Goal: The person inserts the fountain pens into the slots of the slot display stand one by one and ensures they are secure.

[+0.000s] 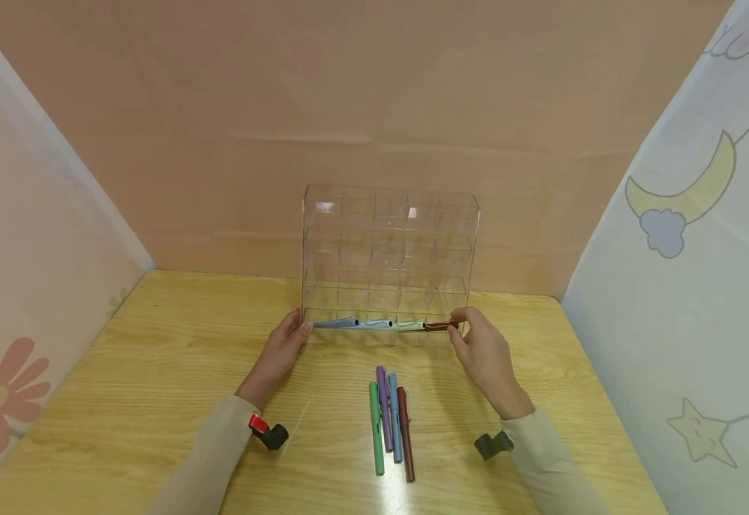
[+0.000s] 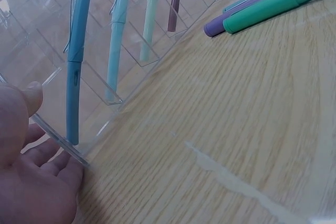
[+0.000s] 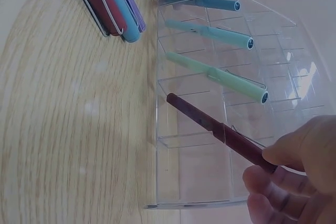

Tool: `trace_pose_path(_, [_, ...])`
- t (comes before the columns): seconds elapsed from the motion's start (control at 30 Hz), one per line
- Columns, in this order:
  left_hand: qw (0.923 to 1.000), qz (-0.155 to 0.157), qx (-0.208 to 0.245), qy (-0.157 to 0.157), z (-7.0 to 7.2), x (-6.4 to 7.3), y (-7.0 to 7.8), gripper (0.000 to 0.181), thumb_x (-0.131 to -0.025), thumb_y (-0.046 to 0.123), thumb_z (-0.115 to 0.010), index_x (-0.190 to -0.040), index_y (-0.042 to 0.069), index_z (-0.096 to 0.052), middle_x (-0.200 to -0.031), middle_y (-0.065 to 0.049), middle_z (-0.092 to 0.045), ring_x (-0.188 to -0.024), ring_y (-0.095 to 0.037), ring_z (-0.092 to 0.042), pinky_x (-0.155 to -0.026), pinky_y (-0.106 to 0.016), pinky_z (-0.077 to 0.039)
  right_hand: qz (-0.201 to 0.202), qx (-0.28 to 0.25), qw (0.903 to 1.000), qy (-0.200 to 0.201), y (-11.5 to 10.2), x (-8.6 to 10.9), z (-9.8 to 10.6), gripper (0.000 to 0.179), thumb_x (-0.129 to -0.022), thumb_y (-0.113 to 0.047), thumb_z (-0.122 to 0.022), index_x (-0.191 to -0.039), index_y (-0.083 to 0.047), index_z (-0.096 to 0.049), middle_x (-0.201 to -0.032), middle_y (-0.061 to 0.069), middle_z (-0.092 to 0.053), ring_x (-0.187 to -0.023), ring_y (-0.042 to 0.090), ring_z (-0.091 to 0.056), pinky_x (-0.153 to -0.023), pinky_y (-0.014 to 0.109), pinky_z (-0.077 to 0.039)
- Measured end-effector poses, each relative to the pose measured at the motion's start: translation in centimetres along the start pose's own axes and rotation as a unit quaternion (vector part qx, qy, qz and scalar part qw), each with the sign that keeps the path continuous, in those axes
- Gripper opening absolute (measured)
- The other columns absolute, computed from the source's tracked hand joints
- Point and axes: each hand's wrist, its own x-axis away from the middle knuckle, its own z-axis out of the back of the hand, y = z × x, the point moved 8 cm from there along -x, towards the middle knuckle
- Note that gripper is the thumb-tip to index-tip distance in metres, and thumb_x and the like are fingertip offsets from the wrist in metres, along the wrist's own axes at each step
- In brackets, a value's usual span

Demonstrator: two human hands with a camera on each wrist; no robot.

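A clear acrylic rack (image 1: 387, 231) with several compartments stands upright on the table. My left hand (image 1: 286, 342) grips its lower left side, the thumb and fingers on either side of the panel in the left wrist view. With thumb and fingers my right hand (image 1: 486, 354) pinches a dark red pen (image 3: 231, 137) by the capped end. That pen slants into a bottom-row compartment at the rack's right. Left of it, a blue pen (image 2: 77, 66), a light blue pen (image 3: 215, 34) and a pale green pen (image 3: 226, 78) each occupy a bottom compartment.
In front of the rack, a green pen (image 1: 376, 429), a purple pen (image 1: 383, 408), another blue pen (image 1: 395, 418) and another dark red pen (image 1: 406, 433) lie side by side on the wooden table (image 1: 174, 357). A plain backdrop hangs behind, with patterned sheets at both sides.
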Motion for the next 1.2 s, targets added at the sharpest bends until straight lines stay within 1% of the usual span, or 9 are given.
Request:
trace_pose_path(0.23, [0.9999,0.008,0.01,-0.008,0.0,0.0,-0.2,0.07,-0.116,0.035,-0.047,-0.172,0.007,-0.016,-0.179,-0.019,-0.02,-0.168,-0.035,-0.019,-0.136,-0.053,-0.021,0.002,0.001,1.0,0.0,-0.1,0.1,0.0,0.024,-0.099,-0.007,-0.075,-0.12,-0.003,-0.066,-0.107,0.012,-0.076,-0.06,0.008,-0.058,-0.044,0.019,-0.04])
trace_pose_path(0.37, [0.9998,0.001,0.013,-0.013,0.0,0.1,-0.1,0.069,-0.116,0.034,-0.046,-0.171,0.006,-0.016,-0.178,-0.02,-0.021,-0.167,-0.036,-0.02,-0.136,-0.054,-0.021,0.003,-0.001,1.0,-0.005,-0.1,0.1,0.0,0.026,-0.098,-0.006,-0.076,-0.121,-0.002,-0.066,-0.107,0.013,-0.076,-0.061,0.009,-0.059,-0.044,0.019,-0.04])
trace_pose_path(0.43, [0.9998,0.0,0.015,-0.01,0.0,0.1,-0.1,0.069,-0.116,0.033,-0.047,-0.171,0.006,-0.017,-0.178,-0.02,-0.022,-0.167,-0.035,-0.021,-0.136,-0.053,-0.021,-0.003,-0.004,0.9999,-0.012,-0.1,0.1,0.0,0.028,-0.097,-0.006,-0.076,-0.123,-0.002,-0.065,-0.102,0.013,-0.073,-0.06,0.009,-0.058,-0.044,0.019,-0.04])
trace_pose_path(0.57, [0.9999,-0.003,0.013,-0.006,0.0,0.0,0.0,0.068,-0.116,0.032,-0.047,-0.171,0.004,-0.017,-0.178,-0.021,-0.022,-0.167,-0.036,-0.021,-0.135,-0.054,-0.022,-0.021,-0.009,0.9995,-0.02,-0.1,0.2,0.3,0.035,-0.098,-0.008,-0.076,-0.129,-0.002,-0.063,-0.101,0.015,-0.068,-0.06,0.01,-0.061,-0.044,0.021,-0.041])
trace_pose_path(0.67, [0.9999,-0.005,0.009,-0.007,0.0,0.0,0.0,0.069,-0.116,0.033,-0.047,-0.171,0.004,-0.017,-0.178,-0.022,-0.021,-0.167,-0.037,-0.02,-0.135,-0.055,-0.022,-0.023,-0.011,0.9996,-0.007,-0.4,0.2,1.2,0.035,-0.098,-0.008,-0.076,-0.13,-0.001,-0.063,-0.109,0.017,-0.066,-0.063,0.012,-0.063,-0.046,0.021,-0.042])
trace_pose_path(0.73, [0.9999,-0.001,0.01,-0.009,0.0,0.0,0.0,0.07,-0.116,0.034,-0.047,-0.171,0.005,-0.017,-0.178,-0.02,-0.021,-0.167,-0.036,-0.019,-0.136,-0.054,-0.021,-0.01,-0.012,0.9997,0.016,-1.0,0.2,2.2,0.034,-0.097,-0.005,-0.077,-0.127,0.001,-0.063,-0.111,0.017,-0.066,-0.063,0.011,-0.061,-0.047,0.021,-0.042])
trace_pose_path(0.9, [0.9999,0.001,0.01,-0.009,0.1,-0.1,0.1,0.071,-0.115,0.035,-0.048,-0.171,0.005,-0.017,-0.178,-0.02,-0.021,-0.167,-0.036,-0.019,-0.136,-0.053,-0.02,0.024,-0.027,0.9974,0.062,-2.1,0.0,4.3,0.027,-0.095,-0.001,-0.078,-0.119,0.003,-0.066,-0.107,0.014,-0.068,-0.062,0.003,-0.05,-0.049,0.019,-0.041])
trace_pose_path(1.1, [0.9999,-0.009,0.008,-0.012,0.0,-0.1,0.1,0.07,-0.116,0.035,-0.047,-0.171,0.004,-0.016,-0.177,-0.021,-0.022,-0.167,-0.037,-0.02,-0.135,-0.054,-0.021,0.031,-0.059,0.9961,0.057,-3.3,0.6,4.7,0.022,-0.096,0.0,-0.076,-0.116,-0.001,-0.067,-0.102,0.01,-0.069,-0.06,0.002,-0.048,-0.046,0.02,-0.04])
trace_pose_path(1.2, [0.9998,-0.008,0.009,-0.013,0.0,-0.2,0.0,0.07,-0.116,0.035,-0.047,-0.171,0.004,-0.016,-0.178,-0.021,-0.022,-0.167,-0.037,-0.02,-0.135,-0.055,-0.022,0.025,-0.071,0.9961,0.046,-3.9,1.1,4.5,0.02,-0.097,0.0,-0.075,-0.115,-0.001,-0.067,-0.098,0.008,-0.071,-0.058,0.0,-0.048,-0.044,0.02,-0.039])
